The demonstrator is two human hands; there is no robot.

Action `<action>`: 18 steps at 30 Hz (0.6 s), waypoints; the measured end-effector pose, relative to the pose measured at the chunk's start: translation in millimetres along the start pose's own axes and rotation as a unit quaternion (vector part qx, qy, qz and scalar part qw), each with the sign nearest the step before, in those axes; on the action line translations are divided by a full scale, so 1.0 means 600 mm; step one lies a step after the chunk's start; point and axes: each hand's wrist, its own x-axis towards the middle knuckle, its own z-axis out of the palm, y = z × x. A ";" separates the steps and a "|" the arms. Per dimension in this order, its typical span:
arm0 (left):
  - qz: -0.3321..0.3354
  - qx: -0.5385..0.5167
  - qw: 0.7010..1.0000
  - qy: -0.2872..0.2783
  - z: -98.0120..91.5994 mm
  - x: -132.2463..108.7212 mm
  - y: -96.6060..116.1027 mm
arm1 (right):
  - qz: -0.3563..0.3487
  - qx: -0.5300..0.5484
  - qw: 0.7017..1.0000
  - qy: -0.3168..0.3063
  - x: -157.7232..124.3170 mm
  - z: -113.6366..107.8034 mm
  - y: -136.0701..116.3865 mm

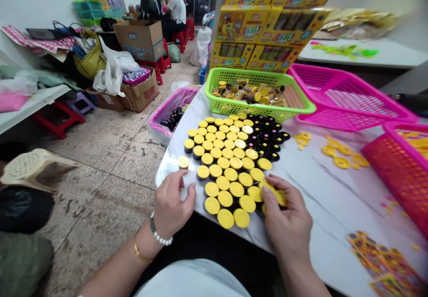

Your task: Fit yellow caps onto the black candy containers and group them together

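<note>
The yellow caps (230,174) sit bunched mid-frame on the desk (334,225). Fingers of the right hand (290,220) touch some; I can't tell if they pinch. The left hand (174,204) is empty, thumb and finger apart. A hard push could knock front caps off.

Yellow lids (228,153), lime-green basket (219,106), red-and-white checked cloth (62,43)

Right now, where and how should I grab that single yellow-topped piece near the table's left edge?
Probably pinch the piece by its round sides, coming from the near side with your left grip: it stands upright, apart from the other pieces, leaving finger room around it.
</note>
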 end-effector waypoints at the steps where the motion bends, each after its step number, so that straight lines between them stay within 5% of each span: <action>1: -0.008 -0.001 1.000 0.007 -0.005 -0.002 -0.006 | -0.018 -0.021 1.000 0.002 -0.001 -0.007 -0.005; 5: -0.004 0.054 0.995 -0.086 -0.005 0.003 -0.051 | -0.157 -0.108 0.981 -0.024 0.005 -0.029 -0.046; 9: 0.042 0.081 0.980 -0.178 0.018 0.036 -0.084 | -0.257 -0.165 0.941 -0.148 0.056 0.008 -0.093; 13: 0.066 0.065 0.967 -0.239 0.033 0.075 -0.078 | -0.206 -0.289 0.892 -0.279 0.131 0.094 -0.118; 18: 0.056 0.030 0.958 -0.280 0.044 0.104 -0.080 | -0.189 -0.351 0.845 -0.356 0.165 0.158 -0.132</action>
